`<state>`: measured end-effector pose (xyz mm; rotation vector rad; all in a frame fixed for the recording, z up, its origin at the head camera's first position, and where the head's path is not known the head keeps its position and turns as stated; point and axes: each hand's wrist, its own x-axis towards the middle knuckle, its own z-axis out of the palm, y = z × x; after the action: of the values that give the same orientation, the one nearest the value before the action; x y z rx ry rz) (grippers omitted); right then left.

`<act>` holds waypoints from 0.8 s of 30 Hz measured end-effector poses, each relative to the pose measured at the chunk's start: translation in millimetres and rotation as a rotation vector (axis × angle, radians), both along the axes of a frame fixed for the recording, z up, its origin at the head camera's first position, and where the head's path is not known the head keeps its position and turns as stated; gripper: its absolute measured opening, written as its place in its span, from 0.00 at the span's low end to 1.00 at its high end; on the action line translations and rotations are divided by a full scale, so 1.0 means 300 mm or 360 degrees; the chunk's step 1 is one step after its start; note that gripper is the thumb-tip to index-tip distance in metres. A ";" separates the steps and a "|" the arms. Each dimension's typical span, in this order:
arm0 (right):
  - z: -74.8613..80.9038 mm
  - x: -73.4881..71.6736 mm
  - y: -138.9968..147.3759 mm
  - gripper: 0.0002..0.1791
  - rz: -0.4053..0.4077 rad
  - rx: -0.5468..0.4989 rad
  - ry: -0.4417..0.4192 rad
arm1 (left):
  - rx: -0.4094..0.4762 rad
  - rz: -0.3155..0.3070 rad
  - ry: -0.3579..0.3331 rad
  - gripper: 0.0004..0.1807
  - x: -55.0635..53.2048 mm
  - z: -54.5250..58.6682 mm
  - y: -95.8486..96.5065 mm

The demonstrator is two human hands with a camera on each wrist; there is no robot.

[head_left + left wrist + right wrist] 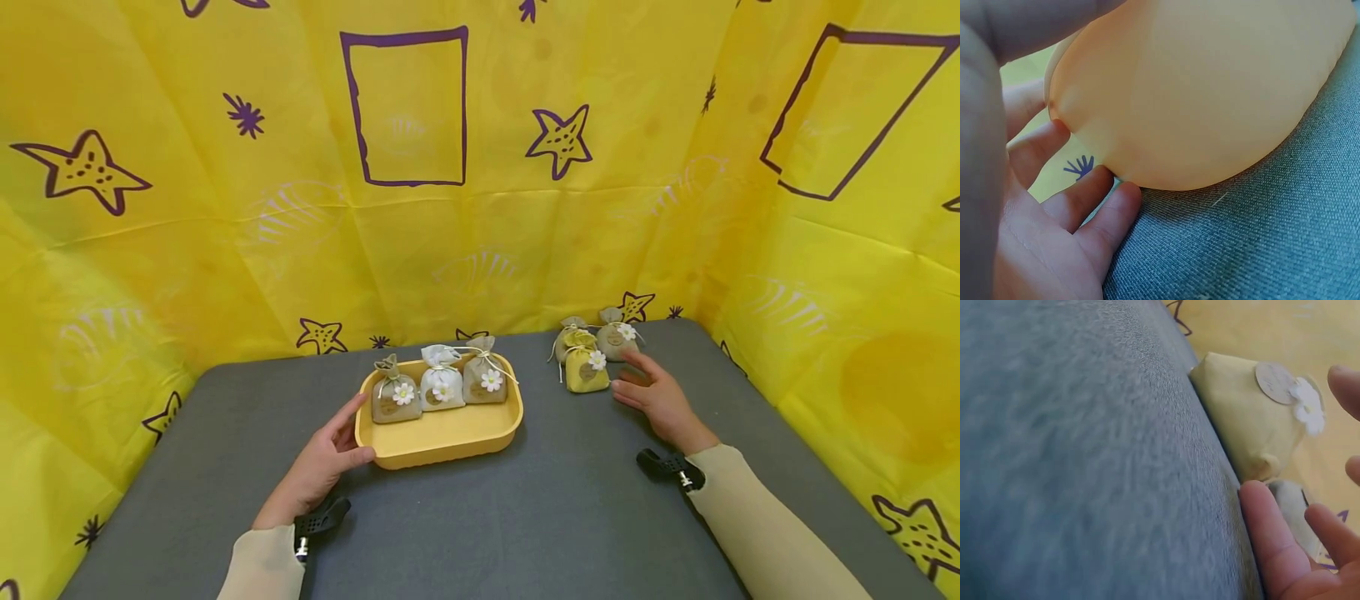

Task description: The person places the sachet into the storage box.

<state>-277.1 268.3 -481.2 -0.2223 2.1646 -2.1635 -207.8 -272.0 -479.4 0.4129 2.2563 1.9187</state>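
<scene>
A yellow tray (442, 454) with rounded corners holds a brown sachet (396, 410), a white sachet (442, 398) and a grey-brown sachet (486, 393), each with a white flower. My left hand (321, 467) grips the tray's left end, thumb at the front corner and fingertips against the wall (1197, 94). To the right, my right hand (660, 400) is beside a yellow sachet (585, 373), fingers apart and holding nothing. In the right wrist view, its fingertips are close to the yellow sachet (1241, 412) and a pale sachet (1294, 512) beyond it.
Behind the yellow sachet stand a beige sachet (572, 329) and a grey sachet (617, 337). Grey cloth (480, 525) covers the table. A yellow printed curtain (420, 233) hangs along the back and both sides.
</scene>
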 end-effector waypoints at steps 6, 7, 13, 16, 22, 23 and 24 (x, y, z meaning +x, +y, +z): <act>-0.004 -0.035 -0.038 0.41 0.0035 0.0098 0.0059 | -0.0018 0.0003 0.0004 0.48 -0.001 0.001 0.000; -0.004 -0.041 -0.044 0.41 0.0041 0.0123 0.0068 | -0.0018 0.0005 0.0003 0.48 -0.001 0.001 0.001; -0.005 -0.070 -0.081 0.40 0.0030 0.0260 0.0068 | 0.0008 0.0011 -0.0011 0.48 0.002 0.005 0.003; -0.008 -0.076 -0.091 0.37 -0.0005 0.0290 0.0064 | 0.0013 0.0007 -0.0013 0.48 0.001 0.004 0.003; -0.017 -0.077 -0.092 0.27 -0.0095 0.0379 0.0128 | -0.0003 0.0009 -0.0015 0.48 0.000 0.004 0.000; -0.019 -0.077 -0.091 0.25 -0.0100 0.0404 0.0146 | -0.0001 0.0008 -0.0019 0.48 0.001 0.005 -0.001; -0.021 -0.076 -0.090 0.24 -0.0108 0.0424 0.0162 | 0.0001 0.0008 -0.0022 0.48 0.001 0.005 -0.001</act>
<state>-300.0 241.3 -487.6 -0.2488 2.5203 -1.9054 -207.4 -272.3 -477.8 0.3928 2.2505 1.9187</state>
